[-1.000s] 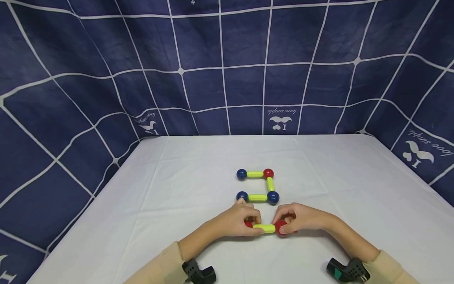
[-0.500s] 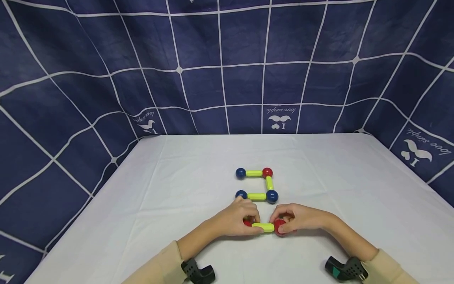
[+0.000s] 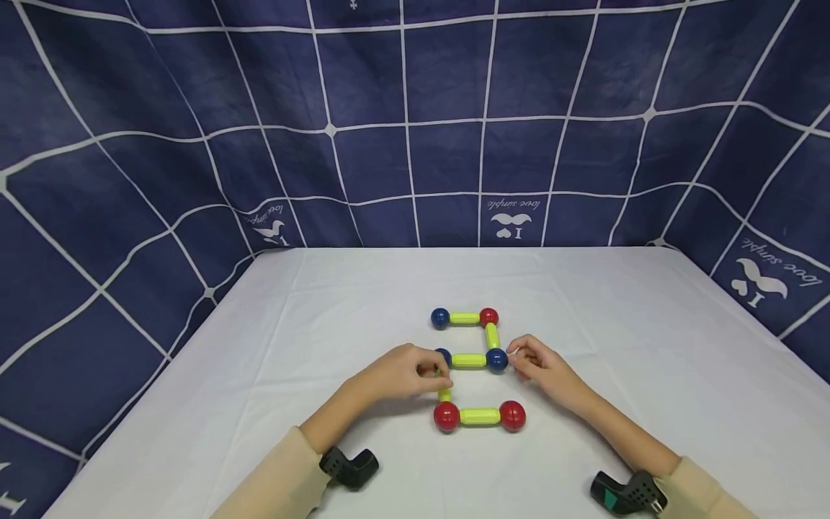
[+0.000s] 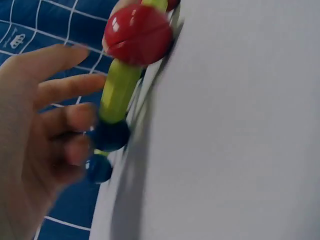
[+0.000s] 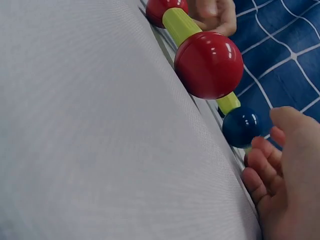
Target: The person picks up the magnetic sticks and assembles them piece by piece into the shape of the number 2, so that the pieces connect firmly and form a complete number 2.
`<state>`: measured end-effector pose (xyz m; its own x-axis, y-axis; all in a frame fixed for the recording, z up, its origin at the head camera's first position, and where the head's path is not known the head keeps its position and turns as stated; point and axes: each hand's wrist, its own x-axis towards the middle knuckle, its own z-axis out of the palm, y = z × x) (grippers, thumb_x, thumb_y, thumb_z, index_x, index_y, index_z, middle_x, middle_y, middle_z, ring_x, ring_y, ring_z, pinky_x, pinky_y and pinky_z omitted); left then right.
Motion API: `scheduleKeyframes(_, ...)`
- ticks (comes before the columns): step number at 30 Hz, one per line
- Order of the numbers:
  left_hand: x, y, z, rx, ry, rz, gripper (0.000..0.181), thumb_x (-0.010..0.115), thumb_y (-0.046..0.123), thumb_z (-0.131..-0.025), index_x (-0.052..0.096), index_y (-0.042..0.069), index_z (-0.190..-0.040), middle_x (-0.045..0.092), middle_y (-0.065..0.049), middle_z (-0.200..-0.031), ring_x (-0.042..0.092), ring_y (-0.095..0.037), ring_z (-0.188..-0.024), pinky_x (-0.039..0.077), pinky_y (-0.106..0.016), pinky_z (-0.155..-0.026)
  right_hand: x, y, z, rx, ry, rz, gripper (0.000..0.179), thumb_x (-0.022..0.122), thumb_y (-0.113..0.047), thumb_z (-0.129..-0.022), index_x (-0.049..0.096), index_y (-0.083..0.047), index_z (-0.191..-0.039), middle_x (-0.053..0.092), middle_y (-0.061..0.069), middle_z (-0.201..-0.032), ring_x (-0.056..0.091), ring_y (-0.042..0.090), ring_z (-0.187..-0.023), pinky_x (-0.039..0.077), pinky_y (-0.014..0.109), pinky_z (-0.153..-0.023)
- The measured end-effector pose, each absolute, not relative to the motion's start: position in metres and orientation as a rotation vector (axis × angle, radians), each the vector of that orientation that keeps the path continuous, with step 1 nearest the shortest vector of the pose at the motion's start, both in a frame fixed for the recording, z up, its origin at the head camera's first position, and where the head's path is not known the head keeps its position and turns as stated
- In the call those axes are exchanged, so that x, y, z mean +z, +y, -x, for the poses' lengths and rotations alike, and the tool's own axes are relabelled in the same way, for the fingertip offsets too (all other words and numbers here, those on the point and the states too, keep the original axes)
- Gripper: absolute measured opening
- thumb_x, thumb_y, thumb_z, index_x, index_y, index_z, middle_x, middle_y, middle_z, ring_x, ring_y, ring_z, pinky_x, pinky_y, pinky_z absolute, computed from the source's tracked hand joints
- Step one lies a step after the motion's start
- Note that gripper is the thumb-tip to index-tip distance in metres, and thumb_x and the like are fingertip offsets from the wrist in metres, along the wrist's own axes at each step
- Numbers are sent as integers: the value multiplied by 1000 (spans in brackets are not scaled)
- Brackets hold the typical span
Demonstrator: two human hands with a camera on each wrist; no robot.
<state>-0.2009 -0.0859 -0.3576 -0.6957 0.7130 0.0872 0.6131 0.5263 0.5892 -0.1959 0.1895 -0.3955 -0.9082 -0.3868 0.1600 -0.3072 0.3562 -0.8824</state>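
Note:
A chain of yellow-green magnetic rods (image 3: 480, 417) and red and blue balls lies on the white cloth in an S-like zigzag. My left hand (image 3: 398, 376) is beside its left side rod (image 3: 444, 396), fingers loosely bent and holding nothing; the left wrist view shows them spread near that rod (image 4: 118, 95). My right hand (image 3: 550, 373) has its fingertips right by the middle right blue ball (image 3: 497, 360), with nothing in its grasp. Two red balls (image 3: 446, 417) end the nearest rod. The left hand partly hides the middle left blue ball (image 3: 444, 356).
The white cloth-covered table (image 3: 337, 295) spreads around the chain. Behind it and along the sides hangs a dark blue curtain (image 3: 447, 155) with white grid lines. Black wrist cameras (image 3: 350, 468) sit by both sleeves.
Both hands have let go of the near rod and its red balls. The left hand moved up and left, the right hand up to the blue ball. The left side rod now shows.

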Motion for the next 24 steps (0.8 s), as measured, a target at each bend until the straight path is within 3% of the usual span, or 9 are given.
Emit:
scheduleKeyframes(4, -357, -90, 203, 980, 2342, -911, 12, 68, 31, -79, 62, 25, -87, 51, 3, -50, 43, -7, -45, 33, -18, -50, -398, 186, 198, -1520, 2660, 629, 38, 58, -19, -89, 47, -7, -123, 51, 7, -92, 47, 7, -70, 43, 18, -61)
scheduleKeyframes(8, -359, -88, 202, 944, 2202, -901, 28, 74, 29, -74, 58, 21, -96, 53, 4, -54, 45, -8, -45, 36, -18, -50, -398, 180, 197, -1320, 2804, 611, 43, 63, -26, -85, 51, -13, -123, 51, 5, -98, 45, 7, -72, 41, 18, -61)
scheduleKeyframes(12, -359, -87, 200, 900, 2156, -926, 37, 77, 26, -71, 54, 18, -100, 53, 7, -56, 45, -7, -45, 36, -18, -48, -395, 175, 198, -1205, 2877, 585, 41, 65, -29, -83, 54, -14, -120, 52, 2, -95, 44, 8, -71, 41, 18, -58)
scheduleKeyframes(17, -359, -87, 201, 923, 2177, -906, 35, 76, 23, -72, 54, 19, -99, 54, 6, -58, 45, -7, -48, 38, -18, -50, -393, 173, 204, -1169, 2892, 570, 39, 65, -25, -83, 55, -11, -119, 53, 0, -86, 46, 11, -73, 41, 19, -60)
scheduleKeyframes(24, -366, -90, 208, 993, 2302, -920, 29, 73, 27, -75, 60, 22, -101, 55, 6, -70, 48, -4, -66, 40, -18, -61, -392, 173, 226, -1206, 2887, 609, 40, 65, -22, -83, 56, -9, -119, 58, 3, -89, 49, 13, -78, 43, 20, -64)
